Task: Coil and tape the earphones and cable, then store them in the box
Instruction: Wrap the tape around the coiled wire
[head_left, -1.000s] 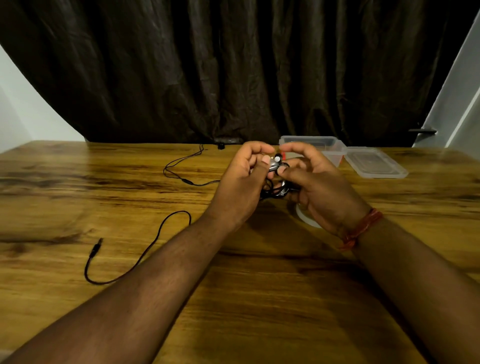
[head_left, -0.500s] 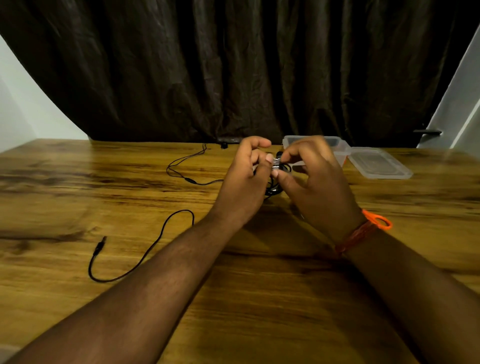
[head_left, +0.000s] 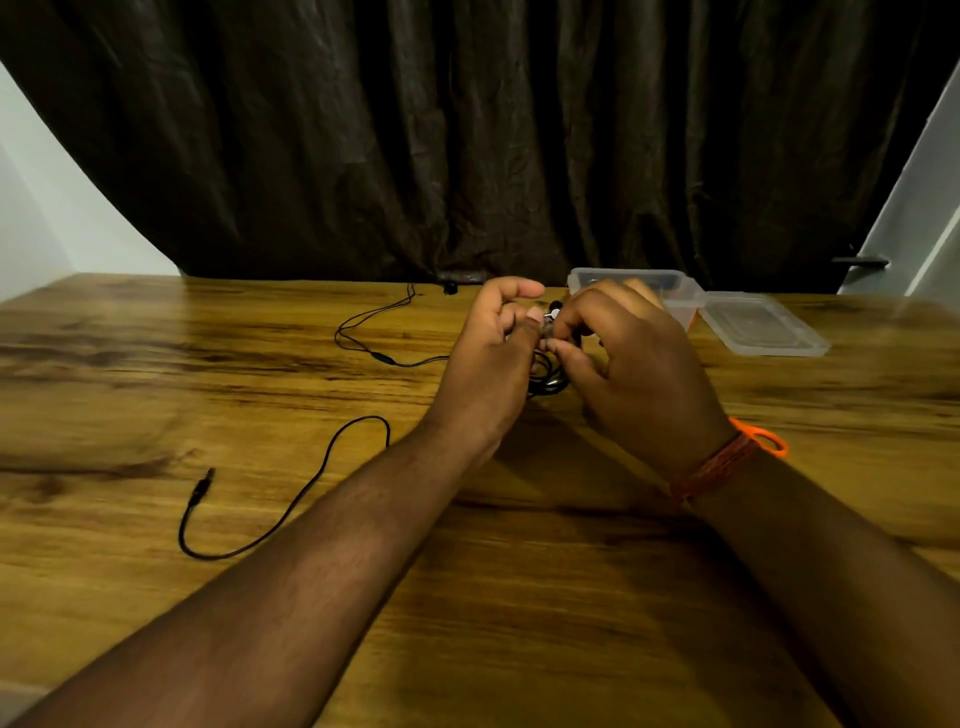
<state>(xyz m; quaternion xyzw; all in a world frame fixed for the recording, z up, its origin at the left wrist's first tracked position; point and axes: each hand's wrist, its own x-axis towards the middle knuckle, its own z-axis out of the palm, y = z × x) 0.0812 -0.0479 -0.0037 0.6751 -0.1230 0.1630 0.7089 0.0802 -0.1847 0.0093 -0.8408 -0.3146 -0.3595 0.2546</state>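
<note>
— Left hand (head_left: 493, 358) and right hand (head_left: 631, 364) are both pinched on the earphones (head_left: 550, 317), held just above the counter (head_left: 519, 597), with a few black loops hanging between the palms.

— And the rest of the cable (head_left: 291, 512)?

— Trailing left across the wood, well apart from the hands, its jack plug (head_left: 201, 486) lying loose.

— So how should the coiling go?

— I'd keep one hand clamped on the bundle and let the other feed even loops, drawing slack gently so nothing kinks.

— The box (head_left: 631, 283)?

— Clear plastic, open, just behind the right hand; its lid (head_left: 761, 325) lies beside it.
</note>
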